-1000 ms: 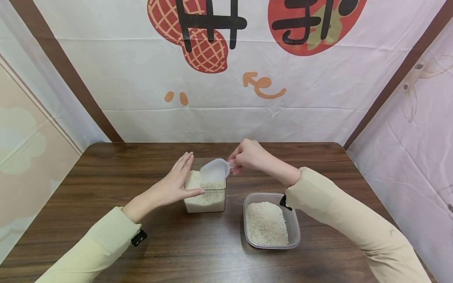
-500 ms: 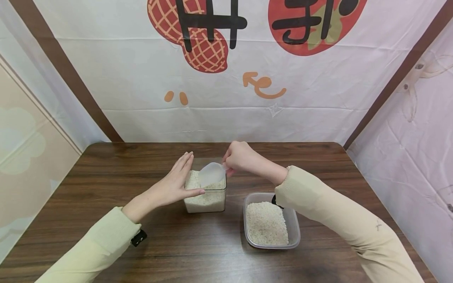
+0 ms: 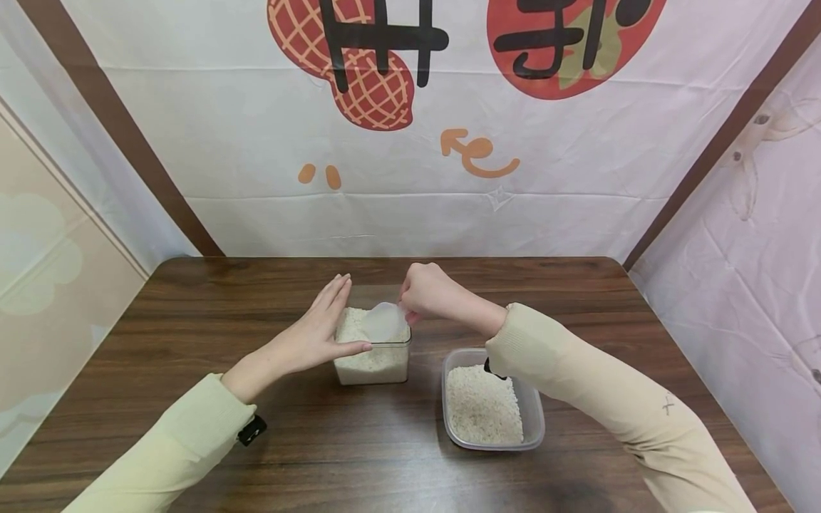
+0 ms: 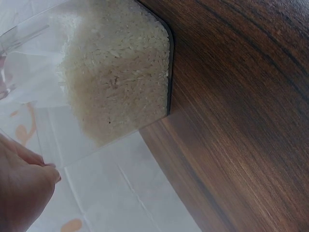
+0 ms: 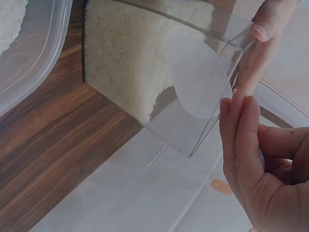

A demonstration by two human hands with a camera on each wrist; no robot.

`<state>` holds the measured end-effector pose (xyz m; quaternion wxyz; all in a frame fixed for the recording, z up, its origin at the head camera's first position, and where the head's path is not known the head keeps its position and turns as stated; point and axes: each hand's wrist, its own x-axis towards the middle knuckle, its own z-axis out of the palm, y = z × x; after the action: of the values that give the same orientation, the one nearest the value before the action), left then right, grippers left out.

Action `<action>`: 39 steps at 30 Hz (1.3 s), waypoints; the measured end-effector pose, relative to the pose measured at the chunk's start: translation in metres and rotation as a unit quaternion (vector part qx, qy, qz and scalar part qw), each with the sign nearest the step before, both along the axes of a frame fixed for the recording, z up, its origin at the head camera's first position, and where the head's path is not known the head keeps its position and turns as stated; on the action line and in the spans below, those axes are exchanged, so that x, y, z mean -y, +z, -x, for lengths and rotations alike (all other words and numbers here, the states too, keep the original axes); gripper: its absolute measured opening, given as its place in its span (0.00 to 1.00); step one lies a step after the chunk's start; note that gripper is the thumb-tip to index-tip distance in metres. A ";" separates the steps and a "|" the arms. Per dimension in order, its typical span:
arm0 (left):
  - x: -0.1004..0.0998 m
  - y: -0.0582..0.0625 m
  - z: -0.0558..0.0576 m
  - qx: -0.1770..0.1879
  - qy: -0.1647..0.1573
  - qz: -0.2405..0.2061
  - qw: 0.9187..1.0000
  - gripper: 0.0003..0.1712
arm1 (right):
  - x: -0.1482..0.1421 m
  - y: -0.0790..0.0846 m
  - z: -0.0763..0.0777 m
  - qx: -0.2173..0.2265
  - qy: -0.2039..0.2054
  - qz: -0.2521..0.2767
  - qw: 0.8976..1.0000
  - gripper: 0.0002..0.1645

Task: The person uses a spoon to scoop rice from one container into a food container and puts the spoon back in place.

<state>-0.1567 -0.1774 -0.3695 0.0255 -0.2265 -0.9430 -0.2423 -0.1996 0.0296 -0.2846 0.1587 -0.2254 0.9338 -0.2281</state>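
A clear square container (image 3: pixel 370 368) of rice stands left of centre on the table. Against its left side and front rim rests my left hand (image 3: pixel 304 340), fingers straight and thumb along the rim. My right hand (image 3: pixel 436 293) pinches the short handle of a translucent white scoop (image 3: pixel 385 323) over the container's right rim. Through the clear wall in the right wrist view, the scoop's bowl (image 5: pixel 195 72) reaches down to the rice (image 5: pixel 130 53), which has a hollow beside it. My right fingers (image 5: pixel 246 121) hide the handle there.
A shallow plastic tub (image 3: pixel 534 410) holding a heap of rice (image 3: pixel 482 407) sits to the right, under my right forearm. The brown wooden table (image 3: pixel 269 456) ends at a printed cloth backdrop (image 3: pixel 410 228).
My right hand has moved left and slightly lower, and the scoop has sunk deeper into the container. My left hand and the tub have stayed in place.
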 end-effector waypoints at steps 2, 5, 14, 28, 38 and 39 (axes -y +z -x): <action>0.000 0.000 0.000 0.002 0.001 0.001 1.000 0.63 | 0.002 -0.001 0.000 0.000 0.003 -0.004 1.000 0.15; 0.000 0.001 0.000 0.005 0.002 0.001 1.000 0.63 | 0.005 -0.004 0.000 0.002 0.009 -0.010 1.000 0.14; -0.001 0.002 0.001 0.006 0.001 -0.001 1.000 0.63 | 0.011 -0.007 -0.002 0.007 0.015 -0.009 1.000 0.14; -0.001 0.002 0.001 0.003 -0.004 -0.009 1.000 0.63 | 0.028 -0.019 -0.006 0.000 0.015 -0.047 0.999 0.17; 0.000 0.000 0.001 -0.004 -0.001 -0.007 1.000 0.63 | 0.026 -0.017 -0.005 0.037 0.020 -0.017 0.999 0.12; -0.001 0.000 0.002 -0.004 -0.001 -0.006 1.000 0.63 | 0.025 -0.017 -0.005 0.040 0.021 -0.014 0.999 0.12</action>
<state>-0.1582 -0.1768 -0.3697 0.0304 -0.2287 -0.9412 -0.2468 -0.1943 0.0046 -0.3014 0.2040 -0.2332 0.9249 -0.2205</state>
